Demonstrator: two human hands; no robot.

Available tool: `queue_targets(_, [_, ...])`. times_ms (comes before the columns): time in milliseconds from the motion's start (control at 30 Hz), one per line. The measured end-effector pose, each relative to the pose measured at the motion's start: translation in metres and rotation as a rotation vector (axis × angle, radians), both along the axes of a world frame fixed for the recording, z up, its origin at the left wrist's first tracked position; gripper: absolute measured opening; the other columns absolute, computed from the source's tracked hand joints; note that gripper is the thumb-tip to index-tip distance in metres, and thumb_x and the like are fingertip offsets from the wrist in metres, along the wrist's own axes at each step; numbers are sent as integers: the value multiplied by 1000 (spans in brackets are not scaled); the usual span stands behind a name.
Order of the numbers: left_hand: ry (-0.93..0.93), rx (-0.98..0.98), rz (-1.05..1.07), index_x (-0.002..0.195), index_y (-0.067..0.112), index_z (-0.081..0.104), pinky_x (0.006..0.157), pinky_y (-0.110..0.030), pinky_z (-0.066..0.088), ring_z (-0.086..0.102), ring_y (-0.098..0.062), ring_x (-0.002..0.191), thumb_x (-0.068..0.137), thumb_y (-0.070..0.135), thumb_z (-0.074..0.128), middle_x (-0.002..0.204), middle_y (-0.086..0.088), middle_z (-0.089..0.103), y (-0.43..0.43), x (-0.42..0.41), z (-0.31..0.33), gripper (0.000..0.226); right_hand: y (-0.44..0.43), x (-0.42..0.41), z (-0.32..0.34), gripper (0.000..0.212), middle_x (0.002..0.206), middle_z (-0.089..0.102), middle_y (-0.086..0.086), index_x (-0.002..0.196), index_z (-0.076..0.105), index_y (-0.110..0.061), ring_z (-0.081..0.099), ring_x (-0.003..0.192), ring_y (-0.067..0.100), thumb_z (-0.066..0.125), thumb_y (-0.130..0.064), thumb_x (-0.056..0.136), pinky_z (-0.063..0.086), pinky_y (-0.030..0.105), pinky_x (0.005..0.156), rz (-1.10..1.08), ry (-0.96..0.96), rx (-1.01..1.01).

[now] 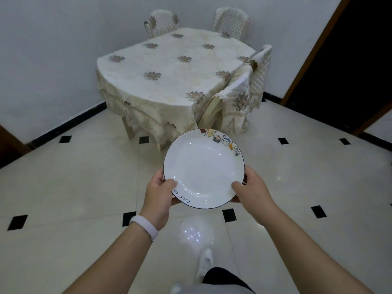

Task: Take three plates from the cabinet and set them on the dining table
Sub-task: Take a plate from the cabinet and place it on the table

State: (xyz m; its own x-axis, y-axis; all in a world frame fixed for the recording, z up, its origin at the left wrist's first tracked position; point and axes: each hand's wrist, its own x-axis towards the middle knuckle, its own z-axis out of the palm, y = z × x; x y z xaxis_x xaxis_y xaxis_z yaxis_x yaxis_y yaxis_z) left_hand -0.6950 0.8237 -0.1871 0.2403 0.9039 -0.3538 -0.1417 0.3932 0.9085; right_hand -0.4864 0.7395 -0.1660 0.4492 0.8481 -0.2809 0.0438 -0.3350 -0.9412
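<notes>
I hold a white plate point(203, 168) with a dark rim, coloured figures on its far edge and handwriting on its near edge. My left hand point(158, 194) grips its near-left rim, thumb on top. My right hand point(252, 189) grips its near-right rim. Whether more plates are stacked beneath it I cannot tell. The plate hangs level over the floor, well short of the dining table point(169, 66), which stands ahead under a cream cloth with flower patterns. Nothing lies on the tabletop. The cabinet is out of view.
Covered chairs stand around the table: two at the far side point(162, 22) point(231, 20) and two on the right point(231, 102) point(262, 66). Pale floor tiles with black insets point(84, 177) stretch between me and the table. A dark doorway point(350, 49) opens at the right.
</notes>
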Motion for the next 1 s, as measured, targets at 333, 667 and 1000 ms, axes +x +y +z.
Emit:
queue_targets(333, [89, -13, 50, 101, 35, 69, 54, -29, 54, 69, -16, 67, 82, -1, 47, 89, 2, 74, 125, 60, -13, 47, 140, 65, -35, 43, 98, 72, -5, 107, 64, -30, 71, 86, 17, 48, 0, 80, 63, 39, 66, 59, 101, 1])
queue_targets(667, [99, 5, 128, 102, 28, 68, 56, -32, 55, 68, -19, 68, 83, -3, 48, 91, -1, 73, 243, 149, 12, 42, 276, 159, -13, 46, 93, 72, -10, 104, 63, -35, 70, 81, 10, 47, 3, 82, 59, 27, 58, 110, 176, 70])
queue_targets(1000, [78, 0, 124, 102, 29, 70, 52, -31, 54, 68, -18, 66, 83, -5, 48, 88, -1, 74, 324, 182, 2, 45, 351, 189, -18, 46, 96, 70, -1, 104, 62, -30, 70, 77, 12, 46, 6, 80, 59, 28, 56, 62, 151, 44])
